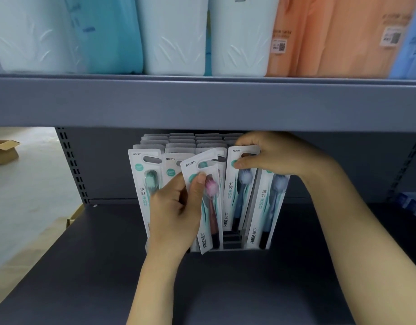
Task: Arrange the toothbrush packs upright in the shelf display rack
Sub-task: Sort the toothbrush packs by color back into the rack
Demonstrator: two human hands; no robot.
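On a matte dark-grey metal shelf point(225, 289) stands a display rack point(234, 241) with narrow slotted lanes, filled with flat, glossy white card-and-plastic toothbrush packs. The left hand point(176, 214) grips a pack with a pink-bristled brush point(205, 207), thumb pressed flat on its front and fingers curled behind; this pack tilts to the left, its lower end at the rack's front edge. The right hand point(270, 156) pinches the top of an upright pack with a blue brush point(239, 184), thumb on its front near the hang slot. Another blue-brush pack point(269, 207) stands just beside it on the right, and a green-brush pack point(143, 181) stands at the rack's left. Behind them, rows of pack tops point(183, 141) recede in neat layers. On the shelf above sit smooth pale-blue, white and orange soft plastic-wrapped bundles point(174, 36). A brown cardboard box point(3, 151) lies on the floor at left.
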